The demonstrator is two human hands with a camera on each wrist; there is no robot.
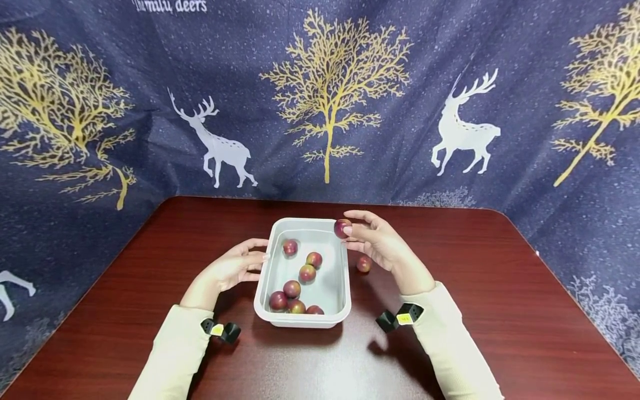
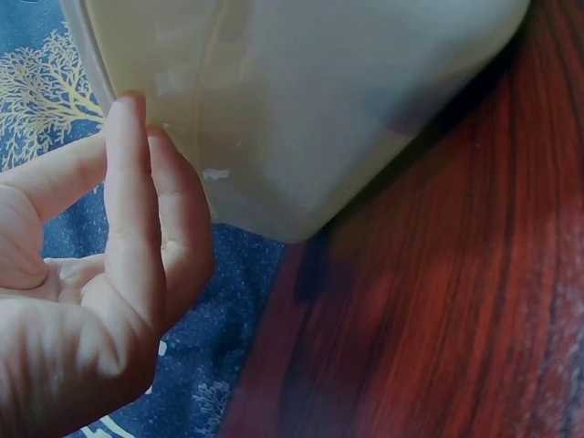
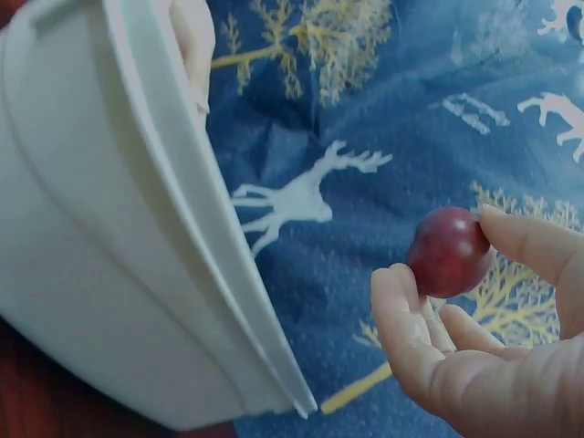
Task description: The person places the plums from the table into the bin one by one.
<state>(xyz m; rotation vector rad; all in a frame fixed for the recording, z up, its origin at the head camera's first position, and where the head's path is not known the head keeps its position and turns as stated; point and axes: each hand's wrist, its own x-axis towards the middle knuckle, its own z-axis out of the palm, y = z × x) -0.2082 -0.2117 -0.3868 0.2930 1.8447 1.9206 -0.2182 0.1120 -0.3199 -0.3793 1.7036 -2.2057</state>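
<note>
A white plastic tub (image 1: 346, 289) with several red plums (image 1: 307, 273) inside stands on the table in the head view. At its left side my left hand (image 1: 235, 266) touches the outer wall just below the rim; in the left wrist view those extended fingers (image 2: 128, 192) meet the tub's pale wall (image 2: 301, 109). My right hand (image 1: 377, 239) pinches a dark red plum (image 1: 342, 228) between thumb and fingertips, over the tub's far right corner. The right wrist view shows this held plum (image 3: 450, 253) beside the tub's rim (image 3: 196, 219).
One loose plum (image 1: 364, 264) lies on the dark red wooden table (image 1: 480, 289), right of the tub and below my right hand. Behind the table's far edge hangs a blue cloth (image 1: 380, 150) printed with deer and trees.
</note>
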